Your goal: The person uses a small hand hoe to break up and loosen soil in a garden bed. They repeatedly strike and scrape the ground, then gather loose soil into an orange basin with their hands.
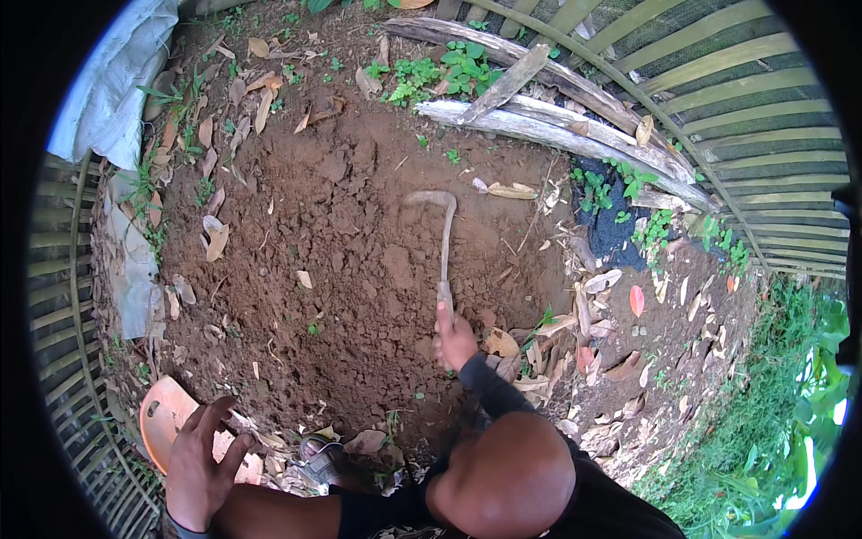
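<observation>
Centre frame, right hand [455, 340] grips a hooked hand hoe [442, 235], its shaft running straight up-frame over loose brown soil [359, 269]. Lower left, left hand [197, 463], fingers spread, holds nothing beside an orange board [160, 415].

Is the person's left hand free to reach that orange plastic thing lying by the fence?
Probably yes. The left hand is open, fingers spread, right beside the orange plastic piece, with only dry leaves around it. The right hand is busy gripping the sickle.
</observation>
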{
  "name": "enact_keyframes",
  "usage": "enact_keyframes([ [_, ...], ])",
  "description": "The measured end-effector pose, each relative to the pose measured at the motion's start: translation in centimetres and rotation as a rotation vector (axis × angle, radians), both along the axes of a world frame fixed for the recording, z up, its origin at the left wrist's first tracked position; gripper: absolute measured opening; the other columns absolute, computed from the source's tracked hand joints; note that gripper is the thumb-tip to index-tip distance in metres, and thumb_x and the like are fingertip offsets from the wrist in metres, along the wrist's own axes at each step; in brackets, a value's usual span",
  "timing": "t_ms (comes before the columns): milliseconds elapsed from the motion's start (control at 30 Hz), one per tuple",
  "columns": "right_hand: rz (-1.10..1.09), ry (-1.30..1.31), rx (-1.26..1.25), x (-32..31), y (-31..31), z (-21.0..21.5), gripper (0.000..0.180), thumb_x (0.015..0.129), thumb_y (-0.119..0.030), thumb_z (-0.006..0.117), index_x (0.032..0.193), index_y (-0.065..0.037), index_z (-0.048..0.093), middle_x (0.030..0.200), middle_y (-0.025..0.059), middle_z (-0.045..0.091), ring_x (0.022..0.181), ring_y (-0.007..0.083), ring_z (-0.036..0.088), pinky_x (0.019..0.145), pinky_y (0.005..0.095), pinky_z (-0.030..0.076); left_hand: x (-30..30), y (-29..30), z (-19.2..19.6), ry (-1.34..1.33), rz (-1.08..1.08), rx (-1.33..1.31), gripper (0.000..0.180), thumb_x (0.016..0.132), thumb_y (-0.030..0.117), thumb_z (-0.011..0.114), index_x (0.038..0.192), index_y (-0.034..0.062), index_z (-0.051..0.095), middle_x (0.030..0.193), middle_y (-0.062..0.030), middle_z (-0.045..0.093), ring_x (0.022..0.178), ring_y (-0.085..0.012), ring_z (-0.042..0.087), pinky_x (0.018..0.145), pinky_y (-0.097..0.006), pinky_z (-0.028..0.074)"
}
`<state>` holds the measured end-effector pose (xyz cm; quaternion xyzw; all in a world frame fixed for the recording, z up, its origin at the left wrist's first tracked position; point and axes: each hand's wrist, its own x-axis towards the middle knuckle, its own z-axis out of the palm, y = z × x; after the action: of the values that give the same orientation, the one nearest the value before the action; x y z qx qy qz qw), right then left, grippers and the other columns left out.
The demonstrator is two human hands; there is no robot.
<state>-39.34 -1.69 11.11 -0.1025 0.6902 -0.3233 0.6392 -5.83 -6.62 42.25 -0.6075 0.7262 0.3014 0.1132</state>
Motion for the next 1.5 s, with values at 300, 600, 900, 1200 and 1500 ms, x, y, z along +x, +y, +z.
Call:
enact_keyframes([
  [300,0.05,-0.129,0.019,-4.4,-0.2,-0.7,0.051,0.106,-0.062,0.05,0.107,-0.01,0.053,0.075,-0.0019,0.048,0.05,0.0093,0.045,0.045,0.0293,0.043,0.2,0.5,0.4,0.01,-0.042,-0.018,0.048,0.091,0.018,0.075,0.133,0.0018,0.059,0.108,-0.0237,0.067,0.102,-0.0439,0.066,0.09,-0.049,0.052],
  [600,0.192,0.197,-0.606,-5.6,-11.9,12.7,0.042,0.112,-0.047,0.043,0.109,-0.007,0.056,0.064,-0.0035,0.048,0.039,0.0062,0.043,0.033,0.0242,0.038,0.3,2.1,1.9,-0.009,0.045,-0.051,0.05,0.089,0.025,0.077,0.13,0.0016,0.062,0.111,-0.0224,0.069,0.106,-0.0426,0.066,0.093,-0.048,0.052],
  [900,-0.268,0.264,-1.318,-0.5,-33.4,20.8,0.057,0.112,-0.059,0.031,0.103,-0.006,0.051,0.064,-0.0004,0.046,0.048,0.0106,0.049,0.042,0.0292,0.045,1.4,1.6,2.2,0.067,-0.011,-0.046,0.052,0.09,0.029,0.076,0.133,0.0035,0.061,0.104,-0.0211,0.067,0.1,-0.0427,0.065,0.087,-0.049,0.053],
  [1200,0.327,0.078,-0.251,2.5,-27.5,2.1,0.056,0.103,-0.064,0.051,0.096,-0.009,0.05,0.069,0.0015,0.051,0.052,0.0109,0.051,0.042,0.0312,0.045,4.2,2.1,2.8,0.071,-0.06,-0.07,0.059,0.091,0.037,0.075,0.137,0.0042,0.058,0.114,-0.0201,0.067,0.107,-0.0396,0.065,0.094,-0.047,0.053],
  [1500,0.444,0.484,-0.302,2.5,-24.4,3.5,0.053,0.105,-0.059,0.052,0.104,-0.006,0.056,0.071,0.0002,0.053,0.05,0.012,0.05,0.045,0.0314,0.046,5.7,1.2,2.7,0.098,-0.111,0.015,0.059,0.096,0.034,0.068,0.144,0.0031,0.055,0.135,-0.0209,0.063,0.123,-0.0392,0.06,0.103,-0.045,0.051],
])
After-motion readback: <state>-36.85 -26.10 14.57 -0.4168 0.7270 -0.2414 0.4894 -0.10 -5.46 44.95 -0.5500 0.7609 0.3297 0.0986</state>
